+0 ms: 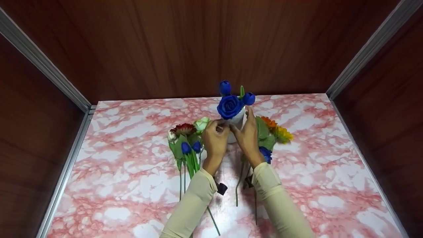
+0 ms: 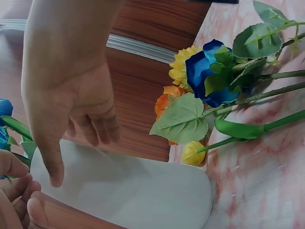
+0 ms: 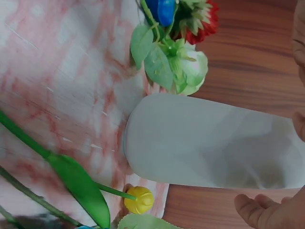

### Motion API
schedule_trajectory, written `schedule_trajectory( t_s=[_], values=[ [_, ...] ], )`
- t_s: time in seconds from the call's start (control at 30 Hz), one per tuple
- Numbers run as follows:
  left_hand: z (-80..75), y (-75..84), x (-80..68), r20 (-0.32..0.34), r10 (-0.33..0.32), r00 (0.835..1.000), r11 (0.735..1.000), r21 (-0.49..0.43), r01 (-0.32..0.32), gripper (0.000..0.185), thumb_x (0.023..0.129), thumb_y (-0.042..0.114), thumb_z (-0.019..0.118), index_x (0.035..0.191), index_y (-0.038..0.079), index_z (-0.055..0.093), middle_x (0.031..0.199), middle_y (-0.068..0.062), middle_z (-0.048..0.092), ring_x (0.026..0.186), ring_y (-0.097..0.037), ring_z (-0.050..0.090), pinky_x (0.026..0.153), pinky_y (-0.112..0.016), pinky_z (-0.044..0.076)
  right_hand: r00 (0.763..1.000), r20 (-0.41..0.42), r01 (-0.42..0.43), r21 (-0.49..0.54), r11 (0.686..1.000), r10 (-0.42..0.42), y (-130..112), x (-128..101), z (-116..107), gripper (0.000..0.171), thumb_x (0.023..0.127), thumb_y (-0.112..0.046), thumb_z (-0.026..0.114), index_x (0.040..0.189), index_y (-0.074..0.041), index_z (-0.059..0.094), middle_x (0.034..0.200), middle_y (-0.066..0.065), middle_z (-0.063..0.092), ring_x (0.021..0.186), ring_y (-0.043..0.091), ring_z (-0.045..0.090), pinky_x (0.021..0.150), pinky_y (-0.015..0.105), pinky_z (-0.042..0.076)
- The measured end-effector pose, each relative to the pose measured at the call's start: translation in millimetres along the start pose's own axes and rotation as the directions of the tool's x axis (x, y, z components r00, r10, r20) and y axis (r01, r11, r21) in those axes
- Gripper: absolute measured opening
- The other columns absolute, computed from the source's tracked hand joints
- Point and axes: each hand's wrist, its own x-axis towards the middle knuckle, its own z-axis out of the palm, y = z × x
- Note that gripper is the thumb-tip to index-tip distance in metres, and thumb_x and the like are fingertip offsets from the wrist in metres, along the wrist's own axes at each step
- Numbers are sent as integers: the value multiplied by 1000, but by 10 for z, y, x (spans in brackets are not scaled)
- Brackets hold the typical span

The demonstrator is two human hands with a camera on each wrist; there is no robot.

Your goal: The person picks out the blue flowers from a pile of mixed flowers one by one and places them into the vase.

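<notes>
A white vase (image 1: 233, 134) stands upright on the table, holding a blue rose (image 1: 229, 106) and two blue tulips (image 1: 225, 87). My left hand (image 1: 215, 140) is at the left of the rim, just below the rose. Its fingers are bent with their tips close together, and nothing shows between them in the left wrist view. The right hand (image 2: 71, 105) lies along the vase's other side near the rim, thumb in front and fingers behind. In the right wrist view, pale vase wall (image 3: 205, 140) fills the middle; only parts of both hands appear at its right edge.
Left of the vase lie a dark red flower (image 1: 183, 129), pale roses (image 1: 202, 124) and blue tulips (image 1: 185, 147). Orange (image 1: 269, 122) and yellow (image 1: 283, 134) flowers and another blue flower (image 1: 266, 154) lie right. A yellow bud (image 3: 139, 200) lies near the base. Wood-grain panels (image 1: 211, 49) enclose the table.
</notes>
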Motion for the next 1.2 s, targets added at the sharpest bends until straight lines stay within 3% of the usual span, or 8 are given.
schedule_trajectory(
  t_s=[0.23,0.6,0.83,1.2],
  values=[
    [-61,3,-86,24,-30,999,999,27,30,5,76,9,72,80,8,75,73,-1,66,62,-13,60,59,-29,48,993,36,-109,-3,994,109,-51,-186,-70,78,88,-16,71,149,2,26,140,27,41,130,38,39,102,50,36],
    [-112,-13,-264,45,-11,999,1000,-8,12,10,74,4,69,83,4,73,77,-2,67,68,-17,61,66,-31,48,997,28,-76,69,995,74,-61,-451,-143,72,90,-14,68,148,3,28,142,27,41,128,37,43,100,51,38],
    [-160,-26,-439,100,-68,993,997,28,66,14,76,5,68,88,7,73,78,1,66,69,-16,63,63,-29,49,996,19,-87,99,991,85,-62,-684,-255,68,88,-9,69,145,4,33,138,26,44,125,39,45,97,54,40],
    [-157,-71,-744,202,-165,966,986,15,165,16,76,5,68,90,10,73,78,1,65,69,-23,63,63,-27,47,986,33,-167,114,979,164,50,-1043,-325,64,87,-6,69,141,8,38,135,28,48,120,42,49,91,53,46]
  ],
)
